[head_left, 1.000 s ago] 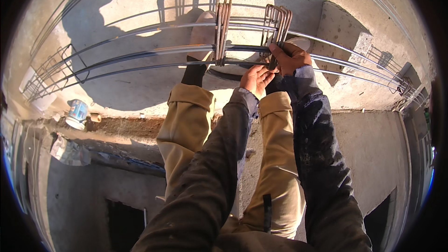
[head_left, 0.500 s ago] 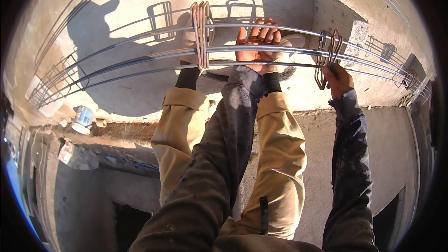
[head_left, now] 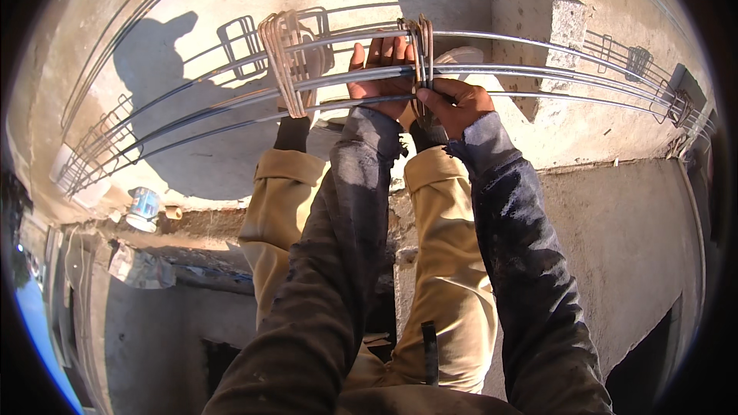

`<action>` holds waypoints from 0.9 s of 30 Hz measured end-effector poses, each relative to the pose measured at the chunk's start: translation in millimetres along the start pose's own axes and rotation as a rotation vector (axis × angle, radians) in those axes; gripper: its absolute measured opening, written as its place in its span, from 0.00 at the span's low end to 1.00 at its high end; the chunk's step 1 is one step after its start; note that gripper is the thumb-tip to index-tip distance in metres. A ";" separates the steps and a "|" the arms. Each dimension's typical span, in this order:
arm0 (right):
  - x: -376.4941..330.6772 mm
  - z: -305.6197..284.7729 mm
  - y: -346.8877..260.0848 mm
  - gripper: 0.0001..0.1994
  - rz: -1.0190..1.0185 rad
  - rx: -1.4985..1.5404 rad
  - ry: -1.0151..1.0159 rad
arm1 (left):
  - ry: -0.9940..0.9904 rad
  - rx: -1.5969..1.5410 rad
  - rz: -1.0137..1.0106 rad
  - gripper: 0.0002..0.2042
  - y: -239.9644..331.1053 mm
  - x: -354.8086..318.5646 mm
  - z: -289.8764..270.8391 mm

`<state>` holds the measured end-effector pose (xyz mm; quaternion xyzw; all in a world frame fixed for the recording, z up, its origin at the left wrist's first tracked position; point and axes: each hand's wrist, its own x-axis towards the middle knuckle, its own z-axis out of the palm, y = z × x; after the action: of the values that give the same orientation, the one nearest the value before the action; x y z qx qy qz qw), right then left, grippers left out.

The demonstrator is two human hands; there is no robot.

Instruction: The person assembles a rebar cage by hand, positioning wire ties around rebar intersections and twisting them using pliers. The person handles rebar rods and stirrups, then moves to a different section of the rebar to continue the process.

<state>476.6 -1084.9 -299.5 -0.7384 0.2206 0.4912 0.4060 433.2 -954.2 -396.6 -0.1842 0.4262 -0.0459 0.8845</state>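
Observation:
Long steel rods (head_left: 538,71) run across in front of me, bending with the lens. A bundle of rectangular wire stirrups (head_left: 423,46) hangs around the rods near the middle. My right hand (head_left: 461,107) pinches the lower part of that bundle from its right side. Palm up, my left hand (head_left: 378,77) lies behind and under the rods, just left of the bundle, its fingers stretched out and apart. Another bundle of rusty stirrups (head_left: 281,69) leans on the rods further left, over my left foot.
Single stirrups (head_left: 127,134) sit at the left rod end, more (head_left: 680,110) at the right. A concrete block (head_left: 565,42) stands beyond the rods. A blue and white tub (head_left: 143,207) lies by the ledge at left. The slab edge (head_left: 607,165) drops to a lower level near my legs.
My right hand has brought its stirrup bundle leftward along the rods, up to my left hand. The left hand has shifted slightly left. The rusty bundle now leans and appears further left.

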 end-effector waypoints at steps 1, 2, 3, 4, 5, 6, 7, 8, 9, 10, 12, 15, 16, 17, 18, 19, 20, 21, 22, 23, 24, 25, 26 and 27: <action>1.6 1.0 5.7 0.15 0.022 0.038 0.013 | 0.010 0.016 0.029 0.22 0.2 -0.4 5.0; -0.9 -1.1 -1.3 0.15 -0.010 -0.001 0.020 | 0.051 0.078 0.053 0.23 0.6 -1.2 9.5; -0.5 -3.0 -3.1 0.15 0.003 -0.039 0.019 | 0.043 0.046 0.052 0.23 -0.6 -2.1 13.6; 0.5 -4.9 -4.0 0.14 0.016 -0.078 0.018 | 0.035 0.014 0.051 0.24 -2.5 -3.0 17.8; 1.0 -6.3 -4.2 0.14 0.032 -0.115 0.022 | 0.028 -0.018 0.044 0.24 -3.9 -3.0 22.6; 1.0 -7.3 -4.5 0.14 0.035 -0.108 0.023 | -0.009 -0.080 -0.024 0.25 -1.6 -1.3 19.5; 0.9 -8.4 -4.6 0.13 0.039 -0.101 0.024 | -0.033 -0.083 -0.039 0.25 -1.6 -0.4 17.5; 0.7 -9.8 -4.0 0.13 0.043 -0.095 0.026 | -0.057 -0.086 -0.055 0.26 -2.6 0.5 17.1; 0.2 -9.9 -0.2 0.13 0.014 -0.053 0.081 | -0.081 -0.090 -0.072 0.26 -3.5 1.8 16.6; -0.8 -7.7 6.3 0.12 -0.016 -0.014 0.133 | -0.029 -0.059 -0.063 0.26 -2.8 1.9 17.2; -11.1 -17.0 -2.9 0.09 0.092 0.203 0.162 | -0.057 -0.068 -0.064 0.26 -3.1 3.0 17.9; -25.0 -56.5 11.0 0.07 0.002 0.303 0.291 | -0.134 0.035 -0.106 0.21 1.2 5.8 15.3; -28.4 -73.7 18.9 0.07 -0.024 0.271 0.326 | -0.139 0.011 -0.118 0.21 2.6 6.6 14.8; -33.0 -92.4 25.5 0.07 -0.015 0.312 0.326 | -0.151 -0.010 -0.113 0.21 4.0 3.2 16.5; -34.6 -111.9 44.7 0.07 -0.007 0.274 0.356 | -0.177 0.026 -0.074 0.21 2.0 2.7 18.9; -35.6 -130.0 63.0 0.08 0.001 0.236 0.384 | -0.203 0.062 -0.032 0.21 -0.3 2.8 20.1; -41.0 -139.9 73.5 0.07 -0.016 0.208 0.387 | -0.222 0.056 -0.051 0.20 -0.4 10.2 14.4; -43.6 -149.9 78.3 0.07 -0.044 0.173 0.366 | -0.275 0.116 -0.062 0.20 -0.5 12.0 17.0; -43.5 -157.9 86.4 0.10 0.013 0.193 0.296 | -0.283 0.115 -0.077 0.20 -1.5 10.3 18.8; -43.3 -155.0 81.7 0.12 -0.018 -0.097 0.373 | -0.292 0.119 -0.095 0.19 -4.7 7.4 25.7; -40.1 -156.7 78.9 0.12 -0.017 -0.130 0.397 | -0.317 0.144 -0.103 0.18 -5.0 4.7 28.8; -37.1 -159.0 76.2 0.12 -0.016 -0.162 0.420 | -0.310 0.115 -0.090 0.17 -6.9 2.9 31.2; -36.1 -159.6 71.0 0.12 -0.012 -0.159 0.445 | -0.307 0.125 -0.089 0.17 -7.7 1.4 33.8; -35.4 -160.1 64.5 0.11 -0.008 -0.155 0.468 | -0.304 0.135 -0.089 0.16 -9.1 -0.3 36.0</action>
<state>502.4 -1255.1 -262.1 -0.8619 0.2675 0.3204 0.2880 461.5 -952.2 -372.7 -0.1478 0.2749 -0.0851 0.9462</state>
